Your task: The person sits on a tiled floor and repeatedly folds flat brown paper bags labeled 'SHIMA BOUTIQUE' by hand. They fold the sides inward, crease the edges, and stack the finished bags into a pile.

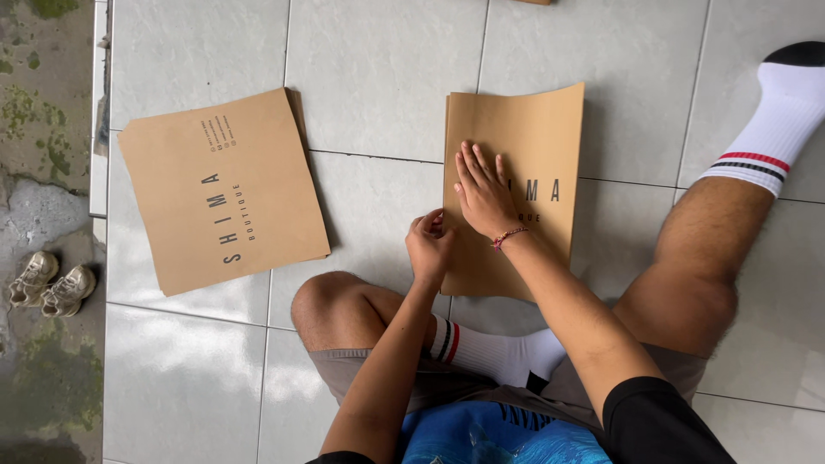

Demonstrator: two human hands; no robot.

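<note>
While I look down through the head camera, I see my right hand [483, 196] lying flat on a brown paper sheet [533, 142] that rests on the tiled floor [382, 77] between my legs, its fingers [471, 163] straight, slightly fanned and pressing on the middle of the sheet, partly covering the dark printing there. A thin red bracelet [509, 235] sits at that wrist. My left hand [429, 242] is at the sheet's left edge, just beside the right hand, its fingers curled in and apparently pinching that edge, though I cannot tell how much paper they grip. The sheet looks like the top of a small stack, since more edges show along its left side. Well apart to the left lies a second stack of brown sheets [223, 189], turned at an angle, printed side up. My bent left knee [331, 305] comes up just below the left hand, and my right leg stretches out to the right in a white sock [773, 129] with red and black stripes. Far left, beyond the tiles, a pair of worn shoes [50, 283] stands on mossy concrete.
</note>
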